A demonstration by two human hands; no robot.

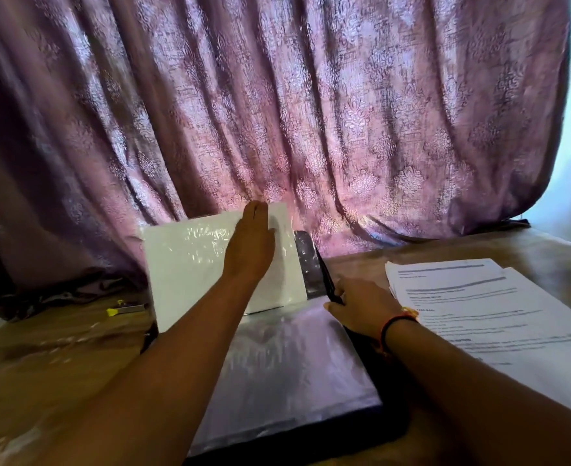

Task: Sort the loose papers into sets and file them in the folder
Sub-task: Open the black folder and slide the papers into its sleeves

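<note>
Illegible blurred print on the loose papers (479,314)

Left hand (248,250) presses a raised sleeve (190,260); right hand (361,306) steadies the folder (287,371).

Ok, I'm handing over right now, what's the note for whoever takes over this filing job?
Left grip: open, pressing flat on the upright filled sleeve.
Right grip: rests on the display folder at its right edge, hold unclear.
Folder lies open; the flat sleeve looks empty.
Done: at least one sleeve holds paper.
Left: sort and file the loose printed papers stacked on the right.
</note>
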